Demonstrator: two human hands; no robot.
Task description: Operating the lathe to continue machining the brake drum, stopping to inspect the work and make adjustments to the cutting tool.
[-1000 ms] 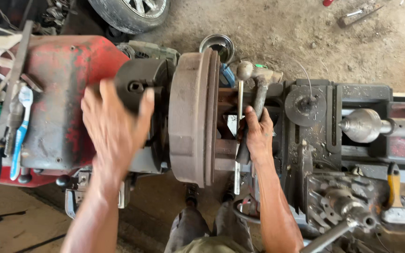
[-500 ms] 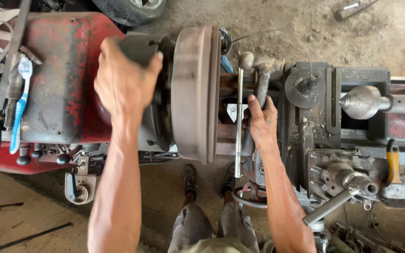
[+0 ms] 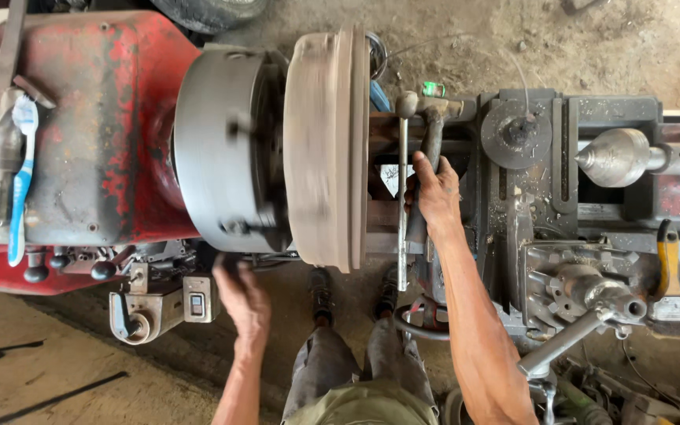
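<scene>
A large brownish brake drum [image 3: 327, 145] is clamped in the grey chuck [image 3: 222, 149] of a red lathe [image 3: 96, 118]; drum and chuck look blurred by rotation. My right hand [image 3: 434, 193] grips the dark handle of a hammer [image 3: 432, 130] lying across the lathe bed just right of the drum, beside a slim metal rod [image 3: 402, 197]. My left hand [image 3: 242, 295] is low at the front of the headstock, under the chuck, near a small switch box [image 3: 196, 303]; what it touches is hidden.
The tool carriage [image 3: 525, 165] and pointed tailstock centre [image 3: 615, 157] stand to the right. A yellow-handled tool [image 3: 668, 256] and a crank handle [image 3: 568, 338] are at lower right. A toothbrush [image 3: 19, 181] rests on the headstock. My legs [image 3: 348, 354] stand below.
My left hand has come off the chuck and dropped to the front of the headstock. The drum and chuck now look motion-blurred. My right hand stays on the hammer handle.
</scene>
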